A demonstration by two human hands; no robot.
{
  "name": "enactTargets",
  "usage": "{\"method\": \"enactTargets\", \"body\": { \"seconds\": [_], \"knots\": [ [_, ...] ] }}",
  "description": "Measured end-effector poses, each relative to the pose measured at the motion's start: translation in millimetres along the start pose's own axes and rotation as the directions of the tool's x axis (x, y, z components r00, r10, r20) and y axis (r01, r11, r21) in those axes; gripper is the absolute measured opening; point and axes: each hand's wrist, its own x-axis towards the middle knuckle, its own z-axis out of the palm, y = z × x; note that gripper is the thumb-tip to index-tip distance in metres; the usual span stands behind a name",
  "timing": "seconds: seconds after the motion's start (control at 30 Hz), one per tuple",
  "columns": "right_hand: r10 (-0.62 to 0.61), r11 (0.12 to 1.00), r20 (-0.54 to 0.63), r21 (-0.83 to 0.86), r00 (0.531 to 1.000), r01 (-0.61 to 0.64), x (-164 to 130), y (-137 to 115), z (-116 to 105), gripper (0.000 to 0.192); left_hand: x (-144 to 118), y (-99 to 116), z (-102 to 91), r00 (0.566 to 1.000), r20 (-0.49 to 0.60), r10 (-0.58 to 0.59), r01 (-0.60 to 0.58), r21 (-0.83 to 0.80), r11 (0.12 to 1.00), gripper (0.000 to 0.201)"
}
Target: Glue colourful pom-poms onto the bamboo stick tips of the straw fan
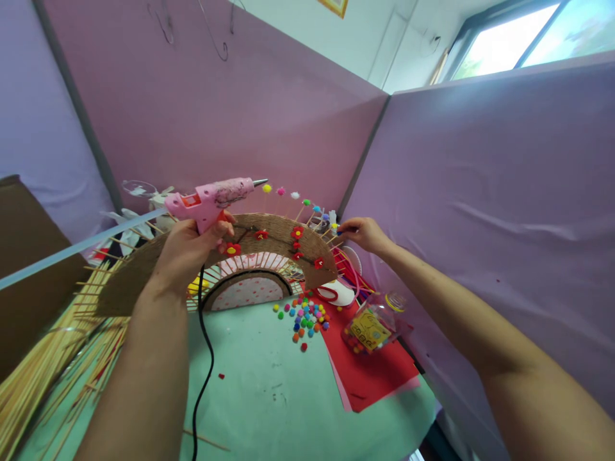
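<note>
A pink hot glue gun (211, 200) with a long clear glue stick at its back is gripped in my left hand (192, 240), its metal nozzle pointing right. Behind it stands a fan-shaped piece (281, 225) of twine-wrapped brown band on thin wooden sticks, with red flowers along the band. Several sticks along its upper edge end in coloured pom-poms (295, 195). At the right end of that row, my right hand (362, 234) pinches a small dark blue pom-pom (340, 233) against a stick tip, mostly hidden by the fingers.
Loose pom-poms (305, 317) lie on the green tabletop (254, 384). A clear jar (372, 326) rests on red paper (384, 378), near red-handled scissors (327, 294). Bundled wooden sticks (43, 378) lie at left. The gun's black cord (207, 339) crosses the table. Purple partitions (480, 192) enclose the space.
</note>
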Motion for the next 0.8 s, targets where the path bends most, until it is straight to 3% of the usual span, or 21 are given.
{"method": "enactTargets", "body": {
  "seconds": [0.27,0.8],
  "knots": [
    [-0.058,0.994,0.019,-0.089,0.998,0.060,-3,-7,-4,0.013,-1,3,2.4,1.000,0.013,-0.021,0.021,-0.018,1.000,0.028],
    [-0.003,0.987,0.141,-0.160,0.990,0.026,3,-11,-4,0.012,-2,8,5.9,0.999,-0.004,-0.038,0.038,-0.014,0.999,0.030]
  ]
}}
